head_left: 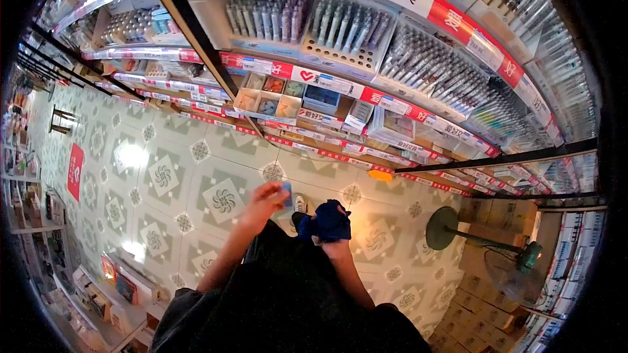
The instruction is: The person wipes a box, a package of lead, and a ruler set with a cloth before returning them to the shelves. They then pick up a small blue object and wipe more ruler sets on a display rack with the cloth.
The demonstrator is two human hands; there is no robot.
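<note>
My left hand (263, 202) is raised over the tiled floor, its fingers closed on a small blue block-shaped item (286, 194) whose kind I cannot make out. To the right of it is my right hand (341, 210), mostly covered by a bunched dark blue cloth (327, 221). A bit of finger shows at the cloth's upper edge, and the hand appears to grip it. In front of both hands, on a lower shelf, a white divided box (267, 117) holds small coloured pieces in several compartments.
Pens stand packed in a holder (347, 23) on the shelving ahead. A standing fan (526, 255) with a round base (441, 227) is at the right, beside stacked cardboard boxes (481, 301). A stool (62, 120) stands far left; a red floor sign (75, 171) lies nearer.
</note>
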